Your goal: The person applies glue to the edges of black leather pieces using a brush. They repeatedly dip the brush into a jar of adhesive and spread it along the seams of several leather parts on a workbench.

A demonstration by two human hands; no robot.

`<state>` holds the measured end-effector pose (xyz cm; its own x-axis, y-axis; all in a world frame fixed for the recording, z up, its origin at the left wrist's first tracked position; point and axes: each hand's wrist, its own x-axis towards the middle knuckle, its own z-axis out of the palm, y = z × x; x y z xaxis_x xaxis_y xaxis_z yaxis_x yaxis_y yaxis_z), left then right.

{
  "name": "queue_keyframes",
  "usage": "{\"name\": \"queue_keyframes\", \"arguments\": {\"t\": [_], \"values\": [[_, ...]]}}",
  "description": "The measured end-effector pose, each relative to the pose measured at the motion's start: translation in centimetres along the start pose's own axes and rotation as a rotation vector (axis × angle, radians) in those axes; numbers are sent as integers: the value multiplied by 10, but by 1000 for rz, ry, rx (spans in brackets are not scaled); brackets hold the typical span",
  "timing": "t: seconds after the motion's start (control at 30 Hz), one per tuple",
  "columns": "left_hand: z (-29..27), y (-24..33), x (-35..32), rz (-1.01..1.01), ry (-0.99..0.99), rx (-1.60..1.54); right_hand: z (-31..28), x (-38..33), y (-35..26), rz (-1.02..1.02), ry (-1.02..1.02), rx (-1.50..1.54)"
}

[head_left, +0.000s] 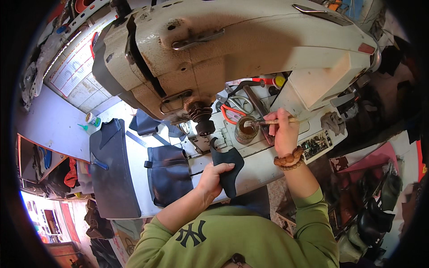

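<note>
My left hand point(212, 181) grips a dark, curved piece of leather point(229, 167) by its edge, thumb on top, just past the table's front edge. My right hand point(284, 134) is closed around the handle of a brush point(275, 121). The brush's tip reaches into the mouth of a glass jar point(246, 132) with brownish contents. This jar stands on the sewing machine's bed, right of the leather piece. A folded black leather piece with a strap point(169, 175) lies left of my left hand.
A large sewing machine point(223, 53) arches over the work. Orange-handled scissors point(231, 115) and a hammer point(255, 100) lie behind the jar. At the right is a tray of small metal parts point(316, 145). A big dark leather sheet point(113, 174) covers the table's left.
</note>
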<state>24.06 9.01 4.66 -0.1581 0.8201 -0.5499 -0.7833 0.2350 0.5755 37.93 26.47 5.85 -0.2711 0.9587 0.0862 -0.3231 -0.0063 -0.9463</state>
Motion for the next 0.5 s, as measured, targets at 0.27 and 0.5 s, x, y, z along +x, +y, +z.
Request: {"name": "queue_keyframes", "arguments": {"t": [0.27,0.5], "values": [[9,9,2,-15,-56,-17,-13,-6,-21,527,-22,663],[14,17,-7,-128,-157,-5,-19,-36,-52,187,-264,405]]}}
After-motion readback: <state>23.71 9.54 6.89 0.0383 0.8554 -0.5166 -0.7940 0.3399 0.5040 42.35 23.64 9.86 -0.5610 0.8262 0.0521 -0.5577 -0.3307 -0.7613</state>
